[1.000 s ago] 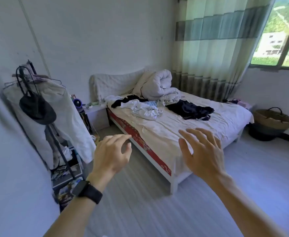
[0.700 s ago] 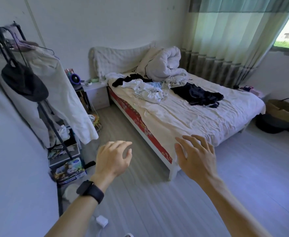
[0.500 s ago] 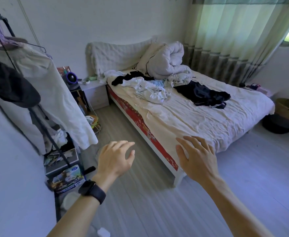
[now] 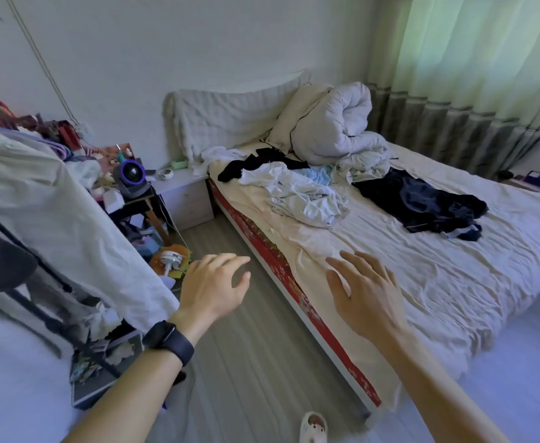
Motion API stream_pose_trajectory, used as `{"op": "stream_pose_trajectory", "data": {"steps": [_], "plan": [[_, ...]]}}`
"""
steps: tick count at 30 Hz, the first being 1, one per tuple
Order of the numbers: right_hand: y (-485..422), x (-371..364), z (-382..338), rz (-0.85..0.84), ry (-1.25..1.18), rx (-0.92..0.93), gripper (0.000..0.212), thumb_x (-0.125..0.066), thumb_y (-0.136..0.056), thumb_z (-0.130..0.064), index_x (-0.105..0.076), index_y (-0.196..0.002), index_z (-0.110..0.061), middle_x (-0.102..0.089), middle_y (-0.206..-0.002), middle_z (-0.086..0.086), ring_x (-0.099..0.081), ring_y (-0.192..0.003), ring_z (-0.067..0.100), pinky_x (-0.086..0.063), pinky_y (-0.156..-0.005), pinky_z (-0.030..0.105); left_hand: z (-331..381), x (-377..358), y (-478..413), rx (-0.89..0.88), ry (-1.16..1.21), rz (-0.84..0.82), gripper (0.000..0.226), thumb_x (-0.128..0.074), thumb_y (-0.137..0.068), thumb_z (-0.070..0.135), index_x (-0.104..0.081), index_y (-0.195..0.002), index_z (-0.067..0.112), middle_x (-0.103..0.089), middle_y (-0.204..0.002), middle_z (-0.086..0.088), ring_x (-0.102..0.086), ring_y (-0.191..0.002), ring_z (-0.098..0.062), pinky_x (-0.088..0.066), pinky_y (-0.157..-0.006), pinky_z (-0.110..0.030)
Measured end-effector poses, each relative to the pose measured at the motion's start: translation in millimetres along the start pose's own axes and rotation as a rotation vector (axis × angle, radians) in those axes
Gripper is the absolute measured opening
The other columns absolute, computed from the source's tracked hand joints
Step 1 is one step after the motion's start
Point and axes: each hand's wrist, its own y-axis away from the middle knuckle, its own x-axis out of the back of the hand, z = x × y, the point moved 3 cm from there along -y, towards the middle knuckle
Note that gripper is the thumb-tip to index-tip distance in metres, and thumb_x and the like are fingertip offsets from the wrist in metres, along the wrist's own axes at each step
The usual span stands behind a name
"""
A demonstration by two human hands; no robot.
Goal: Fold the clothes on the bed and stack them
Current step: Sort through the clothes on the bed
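A bed (image 4: 422, 282) with a cream sheet fills the right half of the view. Crumpled white clothes (image 4: 300, 193) lie near its head, with a black garment (image 4: 240, 169) and a light blue one (image 4: 321, 174) beside them. A dark navy garment (image 4: 428, 203) lies further right. My left hand (image 4: 212, 286), with a black watch on its wrist, hovers over the floor beside the bed, fingers relaxed and empty. Over the near edge of the bed my right hand (image 4: 367, 292) is held out with spread fingers, holding nothing.
A rolled white duvet (image 4: 332, 123) sits at the bed's head. A clothes rack with a hanging white garment (image 4: 58, 219) stands at the left. A nightstand (image 4: 182, 190), a small fan (image 4: 131, 175) and floor clutter (image 4: 169, 260) sit between rack and bed. Curtains (image 4: 470, 75) hang behind.
I have walked closer to the bed and look further down. Both hands stay held out, empty, and the right one has come over the bed's near edge.
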Motion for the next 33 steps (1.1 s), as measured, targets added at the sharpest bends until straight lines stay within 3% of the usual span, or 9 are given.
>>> {"op": "stream_pose_trajectory", "data": {"steps": [5,11,17,23,33], "plan": [[-120,-58,10,-0.039,-0.028,0.016,0.047,-0.034,-0.101,-0.052,-0.066,-0.132,-0.037,-0.062,-0.141,-0.011,-0.049,-0.137,0.020,-0.039,-0.110,0.044,-34,-26,-118,0.036,-0.035,0.035,0.035,-0.057,-0.095,0.046,-0.066,-0.127,0.038,-0.065,-0.129,0.011,-0.057,-0.120,-0.018,-0.044,-0.097,-0.037],[-253,-115,25,-0.049,-0.046,0.023,0.046,-0.032,-0.102,-0.052,-0.066,-0.131,-0.038,-0.064,-0.137,-0.014,-0.051,-0.134,0.020,-0.043,-0.106,0.042,-77,-63,-238,0.105,-0.041,-0.028,0.039,-0.052,-0.097,0.049,-0.061,-0.134,0.039,-0.060,-0.136,0.012,-0.051,-0.129,-0.015,-0.041,-0.102,-0.034],[-358,-188,38,-0.115,-0.016,0.003,0.038,-0.042,-0.104,-0.049,-0.064,-0.134,-0.039,-0.062,-0.140,-0.014,-0.049,-0.136,0.019,-0.041,-0.109,0.042,-136,-118,-342,0.131,-0.057,-0.096,0.041,-0.049,-0.096,0.053,-0.058,-0.135,0.043,-0.058,-0.138,0.016,-0.049,-0.130,-0.013,-0.040,-0.103,-0.033],[-447,-275,47,-0.163,0.031,-0.122,0.035,-0.052,-0.103,-0.045,-0.065,-0.134,-0.037,-0.063,-0.140,-0.012,-0.050,-0.137,0.020,-0.040,-0.110,0.041,-211,-192,-464,0.079,-0.038,-0.206,0.042,-0.047,-0.096,0.055,-0.058,-0.135,0.043,-0.057,-0.139,0.014,-0.049,-0.132,-0.013,-0.040,-0.106,-0.034],[-537,-381,76,-0.286,0.059,-0.493,0.039,-0.044,-0.104,-0.046,-0.058,-0.140,-0.041,-0.058,-0.143,-0.018,-0.040,-0.142,0.013,-0.034,-0.110,0.035,-267,-316,-623,-0.150,-0.035,-0.582,0.047,-0.037,-0.099,0.056,-0.047,-0.143,0.044,-0.045,-0.149,0.017,-0.036,-0.141,-0.011,-0.030,-0.113,-0.034]]}}
